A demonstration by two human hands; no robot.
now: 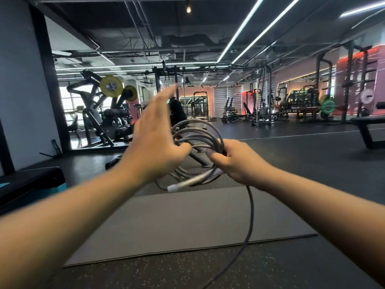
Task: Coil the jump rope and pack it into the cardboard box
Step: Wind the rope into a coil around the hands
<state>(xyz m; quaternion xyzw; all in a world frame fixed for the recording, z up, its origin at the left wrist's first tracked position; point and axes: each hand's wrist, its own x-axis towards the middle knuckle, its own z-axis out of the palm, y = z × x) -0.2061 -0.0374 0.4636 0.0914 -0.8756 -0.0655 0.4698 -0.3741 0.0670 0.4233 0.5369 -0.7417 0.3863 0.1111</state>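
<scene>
Rope coils fill the middle of the frame: the grey jump rope [200, 132] is gathered into several loose loops held up in the air between two outstretched bare arms. The right hand [237, 163], right of centre, has its grip closed around the bundled loops at their right side, thumb on top. A pale handle [191, 181] with a white end cap sticks out from under that hand toward the lower left. One loose strand of the rope hangs from below the right hand and runs down toward the bottom edge of the frame. The left hand [154, 142], at centre and blurred, is spread with fingers extended, its grip open; its fingertips sit by the left side of the coils. Below the arms lies a grey mat [166, 226] on the dark speckled floor [187, 274]. Weight machines [100, 113] stand in the upper left.
</scene>
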